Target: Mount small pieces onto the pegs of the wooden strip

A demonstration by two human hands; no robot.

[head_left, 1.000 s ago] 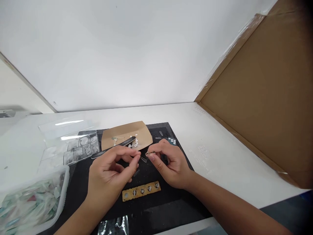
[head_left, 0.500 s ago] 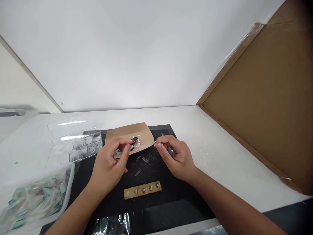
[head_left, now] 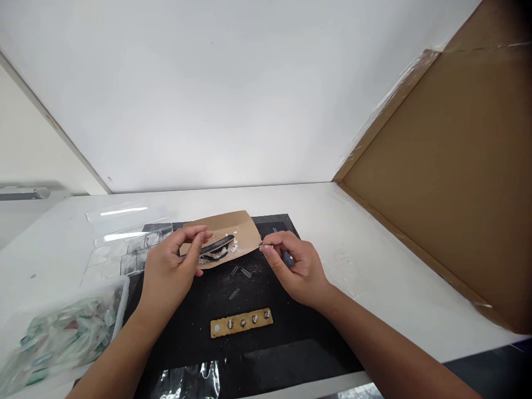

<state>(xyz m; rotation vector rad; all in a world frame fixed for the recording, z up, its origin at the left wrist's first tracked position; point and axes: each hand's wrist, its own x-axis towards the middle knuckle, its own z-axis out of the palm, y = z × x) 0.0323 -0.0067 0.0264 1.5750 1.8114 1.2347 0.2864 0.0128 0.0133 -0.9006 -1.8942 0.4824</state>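
My left hand (head_left: 172,263) hovers over the near left part of a brown paper tray (head_left: 243,221), thumb and forefinger pinched together; whatever they hold is too small to name. Behind its fingers, a black nail file (head_left: 222,242) lies in the tray among small white bits (head_left: 233,246). My right hand (head_left: 297,266) is closed by the tray's right corner, its fingertips pinching a tiny metallic-looking piece (head_left: 261,243). A dark blue rounded thing (head_left: 287,258) shows beneath its curled fingers. Nearer me, a yellowish strip (head_left: 222,328) carries several small metal pegs (head_left: 255,319).
Clear nail tips (head_left: 246,273) lie on the black mat (head_left: 266,288). At the left stand an open clear compartment box (head_left: 133,260) and a plastic tub (head_left: 124,302) of small packets. A cardboard panel (head_left: 436,166) borders the right side; a white wall (head_left: 249,111) rises behind.
My left hand has moved left and slightly up, away from the nail file, so more of the file shows. My right hand has barely shifted and keeps its pinch.
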